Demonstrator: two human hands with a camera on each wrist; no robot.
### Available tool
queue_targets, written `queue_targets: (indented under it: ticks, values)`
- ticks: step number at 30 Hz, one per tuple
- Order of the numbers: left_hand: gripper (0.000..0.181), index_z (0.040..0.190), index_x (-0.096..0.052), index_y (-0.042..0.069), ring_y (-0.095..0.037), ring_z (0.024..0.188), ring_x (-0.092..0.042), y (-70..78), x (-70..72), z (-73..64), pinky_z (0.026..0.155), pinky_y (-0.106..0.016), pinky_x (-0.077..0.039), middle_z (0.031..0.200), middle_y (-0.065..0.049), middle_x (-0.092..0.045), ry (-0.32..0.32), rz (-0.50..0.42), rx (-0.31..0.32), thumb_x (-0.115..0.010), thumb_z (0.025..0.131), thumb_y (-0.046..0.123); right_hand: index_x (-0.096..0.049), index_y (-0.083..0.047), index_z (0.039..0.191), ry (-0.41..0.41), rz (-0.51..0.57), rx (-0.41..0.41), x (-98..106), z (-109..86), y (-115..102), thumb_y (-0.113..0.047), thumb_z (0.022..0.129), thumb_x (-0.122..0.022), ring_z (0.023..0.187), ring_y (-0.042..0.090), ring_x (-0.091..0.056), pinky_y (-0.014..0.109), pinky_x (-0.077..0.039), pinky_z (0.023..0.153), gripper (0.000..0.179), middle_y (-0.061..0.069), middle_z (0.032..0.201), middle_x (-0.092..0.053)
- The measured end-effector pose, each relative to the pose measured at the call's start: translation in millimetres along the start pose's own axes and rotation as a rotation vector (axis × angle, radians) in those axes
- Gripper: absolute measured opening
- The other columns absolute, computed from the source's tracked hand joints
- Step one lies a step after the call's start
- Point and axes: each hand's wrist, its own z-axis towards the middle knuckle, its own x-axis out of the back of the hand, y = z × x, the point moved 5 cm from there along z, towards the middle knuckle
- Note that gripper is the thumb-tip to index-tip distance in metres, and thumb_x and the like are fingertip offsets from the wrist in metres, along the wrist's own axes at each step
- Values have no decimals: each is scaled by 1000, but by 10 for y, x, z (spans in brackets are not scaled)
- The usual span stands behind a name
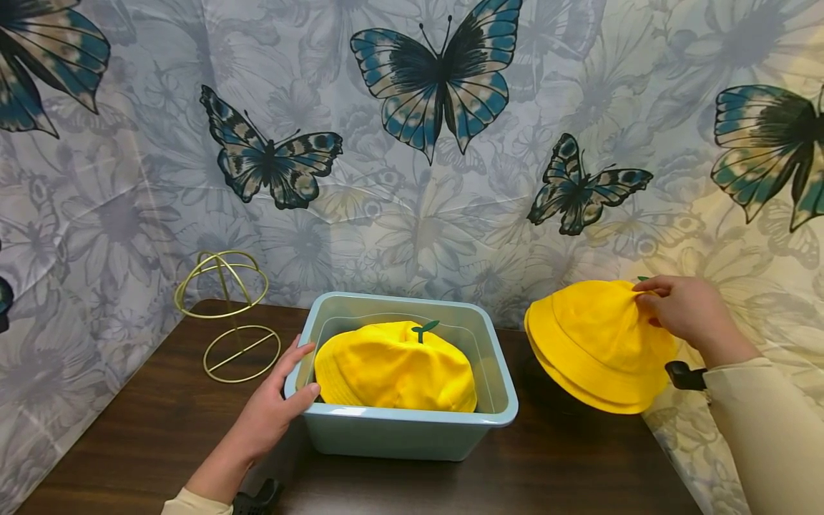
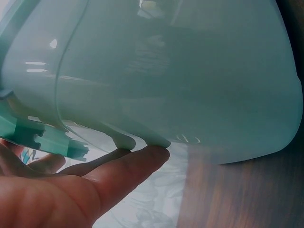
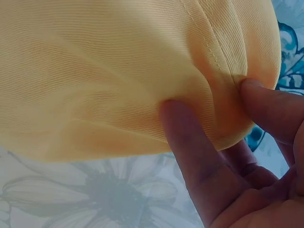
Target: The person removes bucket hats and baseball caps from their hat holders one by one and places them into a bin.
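A yellow bucket hat [image 1: 393, 368] with a green sprout on top lies inside the pale blue-green plastic tub [image 1: 399, 435]. My left hand [image 1: 273, 393] rests against the tub's front left corner, with the thumb over the rim. In the left wrist view, straight fingers [image 2: 137, 166] touch the tub's outer wall. To the right of the tub, my right hand [image 1: 685, 315] pinches the crown of another yellow bucket hat [image 1: 592, 336], which is tilted. A second brim edge shows under its brim. The right wrist view shows fingertips [image 3: 183, 118] pressing into the ribbed cloth [image 3: 95, 80].
A gold wire stand [image 1: 241, 350] with ring-shaped top and base stands at the table's back left. The dark wood table [image 1: 161, 429] meets a butterfly-patterned cloth [image 1: 425, 236] behind it and at both sides.
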Motion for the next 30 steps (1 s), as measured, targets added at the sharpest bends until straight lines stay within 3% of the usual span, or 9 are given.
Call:
queue_targets:
  ticks: [5, 17, 30]
  values:
    - [62, 154, -33, 7, -40, 148, -3, -17, -1, -4, 108, -64, -20, 166, -8, -3, 2, -2, 5, -61, 98, 16, -61, 10, 120, 27, -32, -16, 44, -21, -2, -17, 104, -53, 72, 28, -68, 34, -54, 59, 33, 19, 90, -70]
    - [62, 153, -33, 7, -39, 148, -2, -20, 2, -8, 108, -65, -20, 166, -8, -2, -2, -21, 2, -61, 98, 16, -61, 8, 122, 79, -71, -34, 206, -59, -7, -23, 104, -53, 72, 29, -68, 33, -51, 57, 36, 17, 88, -71]
    - [63, 153, -33, 6, -39, 148, -1, -24, -1, 1, 109, -65, -18, 166, -8, -2, -10, -29, 2, -61, 98, 15, -59, 9, 123, 165, -66, -123, 422, -81, -27, -22, 104, -53, 69, 29, -68, 33, -52, 54, 37, 26, 92, -69]
